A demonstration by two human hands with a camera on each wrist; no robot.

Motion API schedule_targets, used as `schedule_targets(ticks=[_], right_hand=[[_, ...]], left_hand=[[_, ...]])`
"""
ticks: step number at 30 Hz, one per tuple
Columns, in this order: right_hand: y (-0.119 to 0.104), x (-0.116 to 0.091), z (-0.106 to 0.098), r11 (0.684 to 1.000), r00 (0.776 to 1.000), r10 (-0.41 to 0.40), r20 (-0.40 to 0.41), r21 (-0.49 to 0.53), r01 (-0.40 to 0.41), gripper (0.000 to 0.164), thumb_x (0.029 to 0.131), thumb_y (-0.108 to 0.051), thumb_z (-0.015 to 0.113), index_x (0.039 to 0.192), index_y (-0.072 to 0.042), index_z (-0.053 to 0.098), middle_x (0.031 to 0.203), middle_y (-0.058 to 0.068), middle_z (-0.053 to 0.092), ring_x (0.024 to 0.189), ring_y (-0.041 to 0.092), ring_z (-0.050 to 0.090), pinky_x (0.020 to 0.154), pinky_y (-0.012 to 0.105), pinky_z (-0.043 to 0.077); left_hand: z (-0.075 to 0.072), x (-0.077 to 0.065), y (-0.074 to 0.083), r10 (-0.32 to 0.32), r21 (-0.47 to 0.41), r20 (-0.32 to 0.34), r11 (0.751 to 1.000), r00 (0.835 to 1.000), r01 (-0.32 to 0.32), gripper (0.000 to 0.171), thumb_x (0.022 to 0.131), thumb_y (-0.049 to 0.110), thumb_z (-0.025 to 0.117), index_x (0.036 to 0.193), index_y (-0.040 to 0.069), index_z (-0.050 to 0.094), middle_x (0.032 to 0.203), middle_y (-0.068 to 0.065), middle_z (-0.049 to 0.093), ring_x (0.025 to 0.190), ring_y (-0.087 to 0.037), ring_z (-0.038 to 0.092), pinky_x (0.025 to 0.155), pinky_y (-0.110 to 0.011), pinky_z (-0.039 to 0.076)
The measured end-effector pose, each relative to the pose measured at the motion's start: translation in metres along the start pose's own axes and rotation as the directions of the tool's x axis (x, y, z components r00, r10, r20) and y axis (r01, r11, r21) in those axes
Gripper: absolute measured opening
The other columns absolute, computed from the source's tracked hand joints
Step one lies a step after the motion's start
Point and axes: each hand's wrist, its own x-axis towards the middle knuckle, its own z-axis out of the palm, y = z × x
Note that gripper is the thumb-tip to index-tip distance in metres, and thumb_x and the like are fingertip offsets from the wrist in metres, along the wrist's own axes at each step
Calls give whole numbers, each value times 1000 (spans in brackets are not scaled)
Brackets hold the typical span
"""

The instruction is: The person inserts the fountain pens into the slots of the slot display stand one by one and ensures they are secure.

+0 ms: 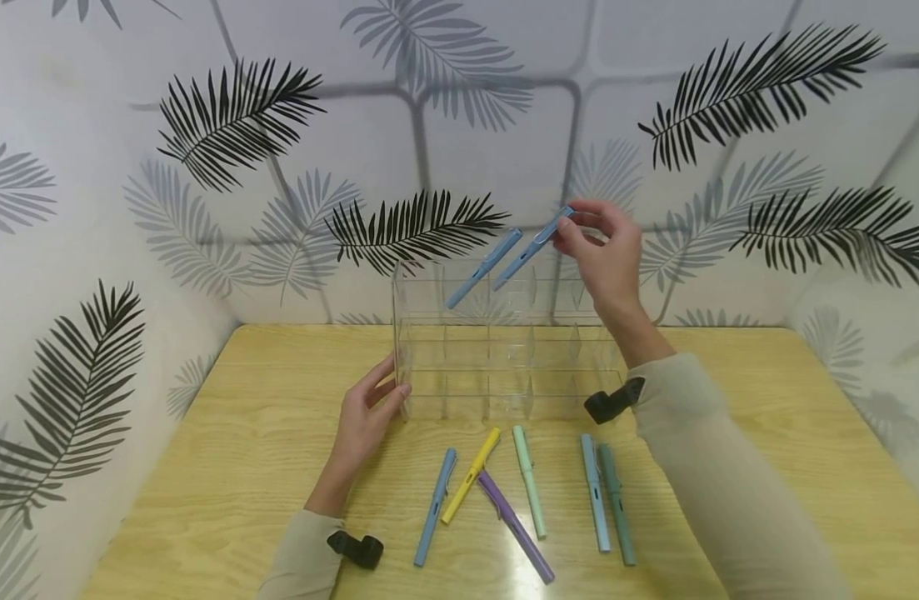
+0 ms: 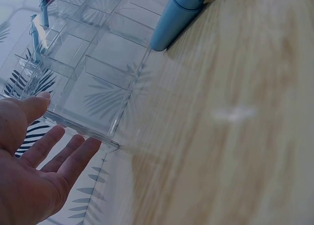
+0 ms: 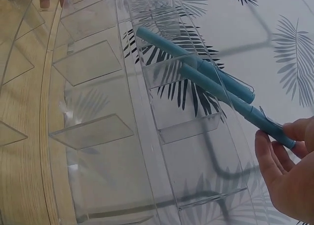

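Observation:
A clear acrylic organizer (image 1: 511, 354) with rows of compartments stands upright at the back of the table. My left hand (image 1: 365, 421) rests against its left side; in the left wrist view the fingers (image 2: 73, 159) lie fairly straight along the side panel. High at the right, my right hand (image 1: 605, 250) pinches a blue pen (image 1: 532, 248) near its clip end, between thumb and fingers. That pen slants down to the left over the organizer's top row. Beside it, a second blue pen (image 1: 483, 271) leans in the top row, seen also in the right wrist view.
On the table in front lie several pens: a blue pen (image 1: 435, 508), a yellow pen (image 1: 471, 475), a purple pen (image 1: 515, 527), a mint green pen (image 1: 530, 483), a light blue pen (image 1: 596, 493) and a dark green pen (image 1: 617, 505). A leaf-patterned backdrop (image 1: 496, 142) rises behind.

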Motion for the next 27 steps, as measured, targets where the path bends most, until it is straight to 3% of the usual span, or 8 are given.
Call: schedule_targets(ticks=[12, 27], right_hand=[[8, -5, 1, 979, 997, -39, 65, -198, 52, 25, 95, -9, 74, 116, 5, 70, 102, 15, 71, 78, 17, 75, 73, 25, 63], [3, -1, -11, 967, 991, 2, 136, -252, 32, 24, 94, -4, 74, 111, 11, 66, 95, 10, 69, 74, 9, 74, 71, 24, 63]], left_hand=[[0, 0, 0, -8, -12, 1, 1000, 1000, 8, 54, 103, 10, 64, 154, 6, 47, 156, -19, 44, 133, -49, 50, 92, -50, 58], [0, -1, 1, -43, -32, -2, 999, 999, 43, 55, 103, 10, 65, 155, 8, 46, 156, -18, 45, 133, -46, 51, 91, -51, 58]])
